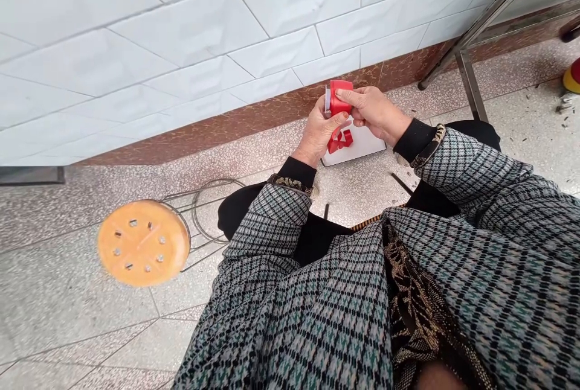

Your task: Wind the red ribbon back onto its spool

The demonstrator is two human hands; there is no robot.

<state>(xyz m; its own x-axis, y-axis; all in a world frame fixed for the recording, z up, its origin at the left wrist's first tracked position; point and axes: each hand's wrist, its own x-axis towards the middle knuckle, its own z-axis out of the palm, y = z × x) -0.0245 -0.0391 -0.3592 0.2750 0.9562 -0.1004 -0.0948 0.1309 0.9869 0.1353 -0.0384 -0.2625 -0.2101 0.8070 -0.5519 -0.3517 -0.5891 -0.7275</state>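
Observation:
Both hands are raised in front of me near the wall, closed on a roll of red ribbon (341, 102) with a white flange on its left side. My left hand (318, 130) grips the roll from the left and below, thumb lying across the lower part of the ribbon. From the right, my right hand (375, 112) presses its thumb on the upper part of the red band; its other fingers curl behind and are partly hidden. Just under the hands, folded or looped red ribbon pieces (341, 141) show over a flat white board or box (369, 145).
A white tiled wall (190, 70) with a brown skirting (254, 113) runs close behind the hands. To the left, an orange round stool (142, 242) lies on its side on the speckled floor. Metal table legs (471, 85) stand at the right, with a red and yellow object (573, 76) beyond.

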